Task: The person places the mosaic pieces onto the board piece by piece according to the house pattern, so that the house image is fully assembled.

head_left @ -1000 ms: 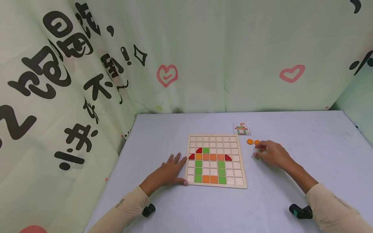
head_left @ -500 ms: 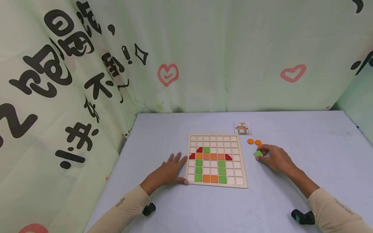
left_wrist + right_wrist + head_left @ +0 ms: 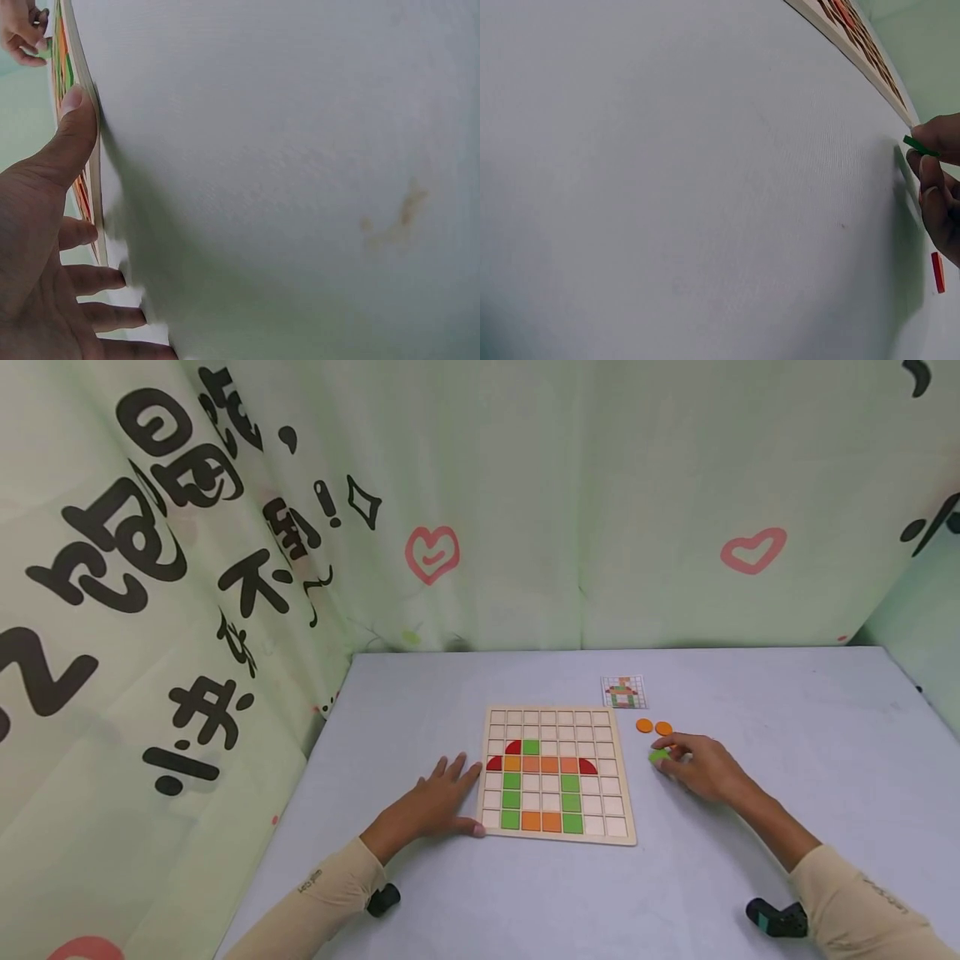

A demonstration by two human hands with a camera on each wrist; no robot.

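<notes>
In the head view a square wooden grid board [image 3: 600,785] lies on the table, with red quarter-rounds and green and orange squares set in its cells. My left hand [image 3: 431,802] rests at the board's left side, fingers spread and thumb against the near left corner. To the right of the board, my right hand [image 3: 703,766] pinches a small green tile [image 3: 657,757] between thumb and fingers, just above the table. In the right wrist view the green tile [image 3: 921,145] shows edge-on, so its full shape is hidden.
Two orange discs [image 3: 644,726] lie right of the board, near my right fingertips. A small printed pattern card [image 3: 623,692] sits beyond the board's far right corner. The right wrist view shows a red piece [image 3: 938,272] on the table beside the hand.
The green tile, mostly covered by my right fingers at first, came into sight and is now turned and slightly further left in the pinch. My left hand and the board stay put.
</notes>
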